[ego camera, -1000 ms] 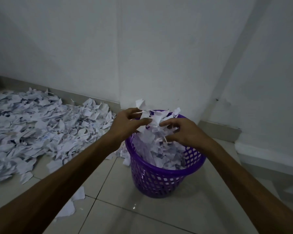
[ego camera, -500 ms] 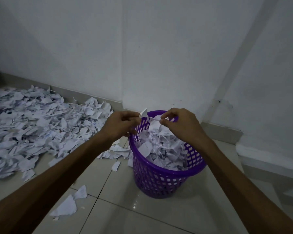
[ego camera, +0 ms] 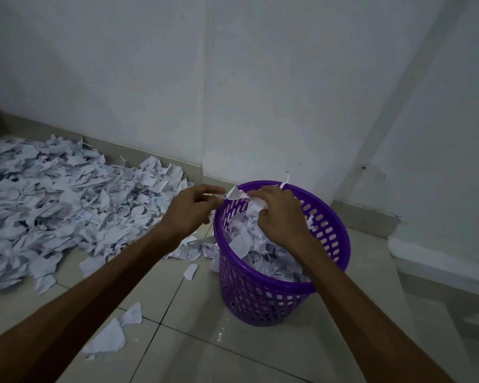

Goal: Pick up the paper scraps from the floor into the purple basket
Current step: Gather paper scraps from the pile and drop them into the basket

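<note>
Scraps of torn paper sit pinched between my two hands above the purple basket's rim. My left hand curls its fingers on one end; my right hand grips the crumpled other end over the paper already heaped inside. More paper scraps lie piled on the tiled floor to the basket's left, along the wall.

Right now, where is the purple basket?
In the head view the purple basket stands right of centre on the floor tiles, near the wall corner, under both hands.
</note>
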